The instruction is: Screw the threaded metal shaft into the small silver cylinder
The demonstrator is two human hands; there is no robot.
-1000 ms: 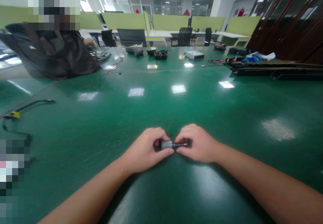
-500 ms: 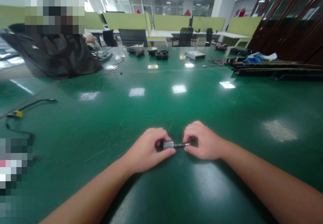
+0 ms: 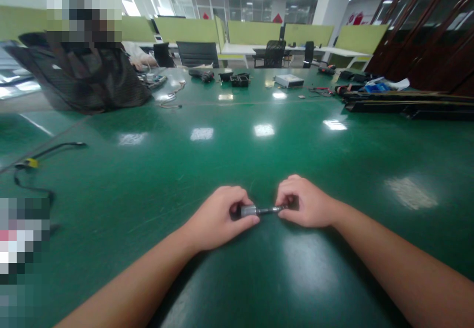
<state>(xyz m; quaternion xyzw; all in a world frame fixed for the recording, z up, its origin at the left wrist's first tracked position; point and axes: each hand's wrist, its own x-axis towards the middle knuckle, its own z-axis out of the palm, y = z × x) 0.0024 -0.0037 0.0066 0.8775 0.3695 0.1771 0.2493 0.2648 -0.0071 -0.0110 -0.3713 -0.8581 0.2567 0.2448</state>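
Note:
My left hand (image 3: 218, 224) is closed round a short grey cylinder (image 3: 249, 211), gripped between thumb and fingers. Out of its right end runs a thin dark shaft (image 3: 264, 210) with a shiny stretch near the far end. Thumb and fingers of my right hand (image 3: 310, 204) pinch that far end, and the tip is hidden between them. The whole piece lies level, just above or on the green tabletop (image 3: 229, 155); I cannot tell which. It resembles a small screwdriver, but its exact kind is unclear.
A dark mesh bag (image 3: 99, 81) stands at the far left. A black cable (image 3: 59, 147) with a yellow part lies left. Toward the back are a silver box (image 3: 289, 81), black parts (image 3: 240, 80) and long dark strips (image 3: 403, 103). Blurred blocks cover the lower left.
My right hand has shifted right and slightly up along the shaft, so more of it shows between the hands. My left hand has hardly moved.

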